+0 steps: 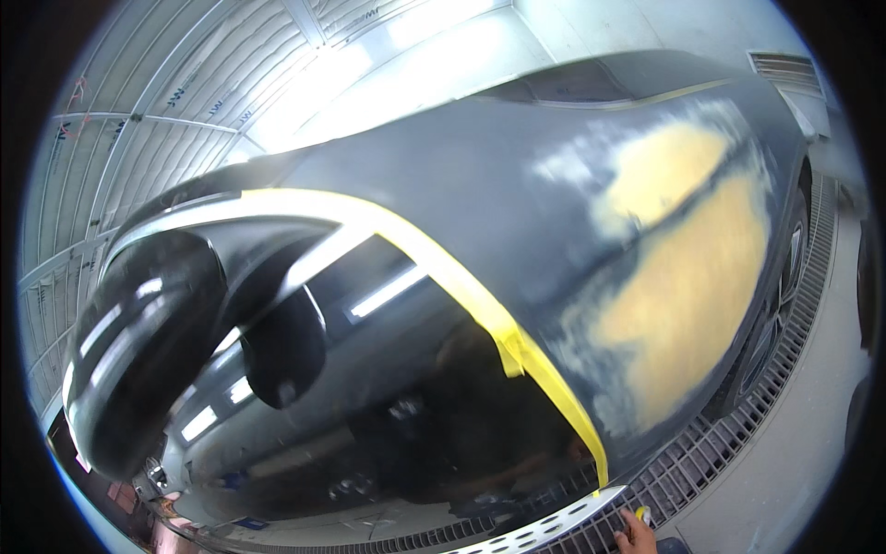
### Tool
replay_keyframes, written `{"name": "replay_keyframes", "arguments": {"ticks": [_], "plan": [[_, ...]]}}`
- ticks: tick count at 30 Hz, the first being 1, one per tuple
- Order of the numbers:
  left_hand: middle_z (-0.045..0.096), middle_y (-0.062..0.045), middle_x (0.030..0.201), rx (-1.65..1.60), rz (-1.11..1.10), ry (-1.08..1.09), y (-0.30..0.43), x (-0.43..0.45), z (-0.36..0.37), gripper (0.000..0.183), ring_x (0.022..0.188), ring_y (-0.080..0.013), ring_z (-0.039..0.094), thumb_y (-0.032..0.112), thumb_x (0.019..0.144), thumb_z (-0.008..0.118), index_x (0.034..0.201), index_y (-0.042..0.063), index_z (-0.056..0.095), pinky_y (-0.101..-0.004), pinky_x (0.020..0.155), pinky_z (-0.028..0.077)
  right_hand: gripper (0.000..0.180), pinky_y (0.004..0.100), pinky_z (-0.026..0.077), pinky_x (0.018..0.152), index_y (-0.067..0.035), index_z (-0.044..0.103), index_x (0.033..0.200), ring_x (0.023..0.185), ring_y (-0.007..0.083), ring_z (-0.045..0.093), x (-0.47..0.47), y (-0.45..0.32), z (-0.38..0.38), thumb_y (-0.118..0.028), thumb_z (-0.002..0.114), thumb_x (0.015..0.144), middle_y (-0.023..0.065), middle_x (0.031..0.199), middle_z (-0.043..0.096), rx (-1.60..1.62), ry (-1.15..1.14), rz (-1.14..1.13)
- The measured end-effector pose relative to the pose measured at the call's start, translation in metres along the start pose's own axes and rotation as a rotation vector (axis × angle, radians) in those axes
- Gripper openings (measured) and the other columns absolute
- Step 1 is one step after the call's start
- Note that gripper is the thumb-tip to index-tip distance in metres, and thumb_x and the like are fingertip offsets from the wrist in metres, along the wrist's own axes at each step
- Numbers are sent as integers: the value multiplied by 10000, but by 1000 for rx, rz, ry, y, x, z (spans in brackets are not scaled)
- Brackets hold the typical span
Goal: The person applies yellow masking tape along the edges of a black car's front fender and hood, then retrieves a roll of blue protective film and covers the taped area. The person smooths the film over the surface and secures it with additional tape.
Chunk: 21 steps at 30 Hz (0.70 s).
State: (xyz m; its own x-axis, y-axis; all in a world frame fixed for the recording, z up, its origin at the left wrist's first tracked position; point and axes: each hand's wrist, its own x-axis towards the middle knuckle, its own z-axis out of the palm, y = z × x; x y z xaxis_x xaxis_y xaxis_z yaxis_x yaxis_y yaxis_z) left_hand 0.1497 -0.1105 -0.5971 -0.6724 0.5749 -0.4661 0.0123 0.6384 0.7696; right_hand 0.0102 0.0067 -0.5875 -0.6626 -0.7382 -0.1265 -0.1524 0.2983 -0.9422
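Note:
My right hand (635,534) is at the bottom right edge, fingers bent around a small roll of yellow masking tape (644,514). My left hand is out of view. Before me stands a car with a glossy black door (415,408). Yellow masking tape (484,305) runs in a curve along the door's edge, with a loose flap partway down. Beyond it is a matte grey body panel (457,187) with sanded patches of yellowish body filler (699,298). A perforated light-coloured strip (554,523) lies below the door, near my hand.
A black side mirror (149,346) juts out at the left. Metal floor grating (699,464) runs beside the car, past a wheel (779,311). Pale floor (782,443) lies to the right. A louvred vent (785,73) is in the far wall.

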Motion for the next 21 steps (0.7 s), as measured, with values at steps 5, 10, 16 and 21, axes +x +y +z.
{"name": "replay_keyframes", "arguments": {"ticks": [5,10,16,21], "plan": [[703,-219,872,-220,-493,478,94,-88,-68,262,785,-360,684,284,925,655,883,30,705,-488,699,525,194,480,521,889,-69,680,1098,938,400,656,-37,-45,-13,-180,580,973,196,996,702,-18,-172,50],[675,-256,842,-234,-659,844,102,-180,-9,322,752,-430,654,329,955,635,889,18,687,-508,684,518,199,494,531,840,-84,681,1072,920,382,673,-103,-157,24,-124,525,955,201,977,703,4,-688,-145],[728,-208,981,-307,-878,610,310,-216,-158,462,925,-367,711,460,1008,567,1104,27,696,-423,803,547,248,446,544,824,-78,674,1069,897,345,695,-167,-356,-68,-39,479,921,179,956,719,200,-904,-337],[731,-188,946,-434,-785,580,452,-181,-219,463,888,-311,713,450,1015,564,1115,21,705,-388,797,536,231,419,544,835,-75,678,1134,910,287,701,-202,-420,-178,-95,501,987,143,1012,734,357,-892,-204]]}}
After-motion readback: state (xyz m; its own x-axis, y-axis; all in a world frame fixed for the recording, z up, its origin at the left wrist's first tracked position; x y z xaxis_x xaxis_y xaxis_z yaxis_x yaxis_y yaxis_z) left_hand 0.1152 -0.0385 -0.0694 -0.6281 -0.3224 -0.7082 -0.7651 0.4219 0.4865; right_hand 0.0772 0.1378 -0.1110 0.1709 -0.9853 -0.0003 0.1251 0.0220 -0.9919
